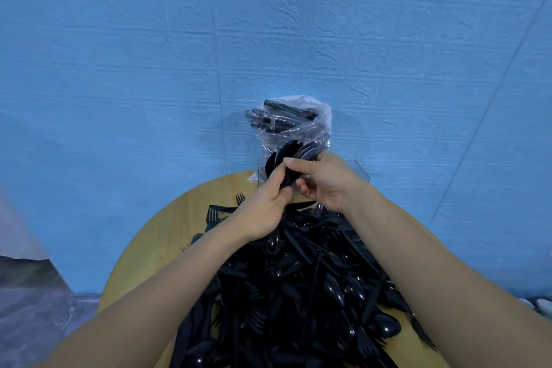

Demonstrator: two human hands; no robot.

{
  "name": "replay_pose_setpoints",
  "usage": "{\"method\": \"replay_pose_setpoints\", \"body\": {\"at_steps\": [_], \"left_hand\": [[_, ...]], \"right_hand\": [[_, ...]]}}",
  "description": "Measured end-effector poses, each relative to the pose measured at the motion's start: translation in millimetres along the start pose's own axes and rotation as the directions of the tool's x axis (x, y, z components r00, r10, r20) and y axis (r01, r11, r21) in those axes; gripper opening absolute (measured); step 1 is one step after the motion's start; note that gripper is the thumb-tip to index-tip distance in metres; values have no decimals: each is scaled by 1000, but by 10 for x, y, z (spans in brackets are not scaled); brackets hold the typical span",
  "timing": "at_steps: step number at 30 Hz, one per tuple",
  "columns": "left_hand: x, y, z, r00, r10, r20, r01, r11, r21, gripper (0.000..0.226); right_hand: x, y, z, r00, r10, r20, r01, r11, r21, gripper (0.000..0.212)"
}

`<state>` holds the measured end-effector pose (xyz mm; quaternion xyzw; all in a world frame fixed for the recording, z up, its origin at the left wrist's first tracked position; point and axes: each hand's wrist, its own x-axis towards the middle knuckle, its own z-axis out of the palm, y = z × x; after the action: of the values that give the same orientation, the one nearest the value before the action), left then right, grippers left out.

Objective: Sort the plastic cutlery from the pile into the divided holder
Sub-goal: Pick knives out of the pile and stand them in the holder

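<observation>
A big pile of black plastic cutlery (298, 293), with spoons, forks and knives mixed, covers the round wooden table (167, 236). Above its far end I hold a bunch of black spoons (283, 158) with the bowls fanned upward. My left hand (265, 212) grips the handles from below. My right hand (322, 182) pinches the bunch from the right, thumb and fingers curled round it. Directly behind the hands stands the clear divided holder (360, 169), mostly hidden, with a clear plastic bag of black cutlery (286, 119) standing in or just behind it.
A blue textured wall (268, 39) rises close behind the table's far edge. Loose forks (218, 212) lie at the pile's far left. Grey crumpled sheeting (33, 308) lies on the floor at the lower left.
</observation>
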<state>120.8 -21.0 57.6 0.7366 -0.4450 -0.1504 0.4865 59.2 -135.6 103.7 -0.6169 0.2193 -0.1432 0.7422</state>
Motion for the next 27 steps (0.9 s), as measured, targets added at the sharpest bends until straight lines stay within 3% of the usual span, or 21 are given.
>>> {"method": "replay_pose_setpoints", "body": {"at_steps": [3,5,9,14,17,20,23,27], "left_hand": [[162,-9,-63,1000,4,-5,-5,986,-165,42],[264,-44,-125,1000,2,-24,-7,984,-176,41],[396,-147,-300,996,12,-88,-11,1000,11,39],[412,-424,-442,914,17,-406,67,979,191,15],[389,-575,-364,933,68,-353,46,951,306,12],[404,-642,-290,958,130,-256,-7,902,431,19],[404,-671,-274,954,182,-237,-42,865,499,22],[390,-659,-274,947,241,-213,-80,820,567,26]], "right_hand": [[197,-67,22,998,-36,-45,35,999,-15,15],[312,-86,30,998,-35,-58,37,999,29,16],[567,-89,35,995,-8,-97,18,994,105,18],[909,-149,-81,954,-58,-294,111,980,165,20],[1022,-123,-186,894,-184,-409,199,980,-7,25],[1068,-63,-206,827,-364,-429,271,926,-263,17],[1084,20,-149,793,-526,-309,288,769,-570,26],[1101,130,-16,819,-547,-171,248,607,-755,30]]}}
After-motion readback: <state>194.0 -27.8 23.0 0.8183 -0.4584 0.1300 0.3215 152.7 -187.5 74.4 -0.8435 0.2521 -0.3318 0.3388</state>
